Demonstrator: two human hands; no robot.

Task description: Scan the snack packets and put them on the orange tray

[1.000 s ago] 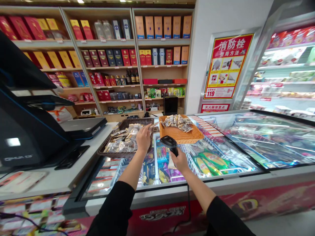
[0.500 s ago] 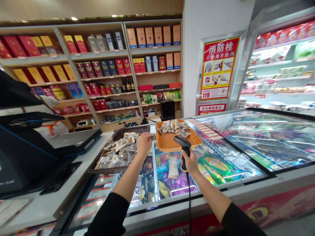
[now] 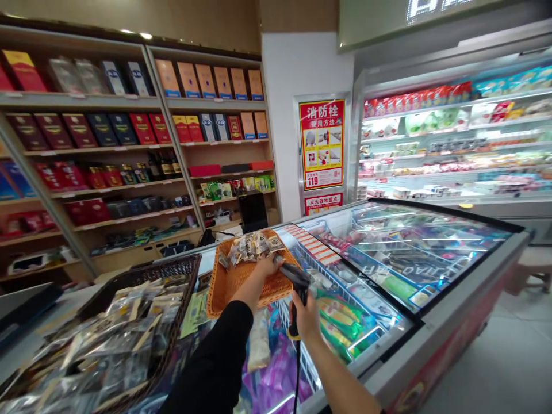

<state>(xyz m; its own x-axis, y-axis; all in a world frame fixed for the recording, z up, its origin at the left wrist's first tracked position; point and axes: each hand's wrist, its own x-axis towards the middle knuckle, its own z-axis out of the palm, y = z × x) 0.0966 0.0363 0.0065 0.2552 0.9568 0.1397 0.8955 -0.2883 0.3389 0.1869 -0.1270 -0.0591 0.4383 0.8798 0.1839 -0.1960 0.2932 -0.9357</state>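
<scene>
My right hand (image 3: 306, 316) is wrapped round the handle of a black barcode scanner (image 3: 296, 277), whose cord hangs down. The scanner's head points left at my left hand (image 3: 268, 268), which is over the orange wicker basket (image 3: 233, 282). The left fingers are pinched on what looks like a small packet, mostly hidden by them. Several small clear-wrapped packets (image 3: 248, 248) lie at the far side of the orange basket. To the left, a dark brown wicker basket (image 3: 188, 302) is heaped with similar packets (image 3: 125, 322).
The baskets rest on a glass-topped chest freezer (image 3: 379, 328) with bagged goods inside. A white pouch (image 3: 259, 339) lies just in front of the orange basket. Shelves of boxed goods (image 3: 133, 129) stand behind, and a lit refrigerated display (image 3: 457, 144) is at the right.
The view has turned right and come nearer the baskets. My left hand has moved from between the baskets to over the orange one, close to the scanner's head.
</scene>
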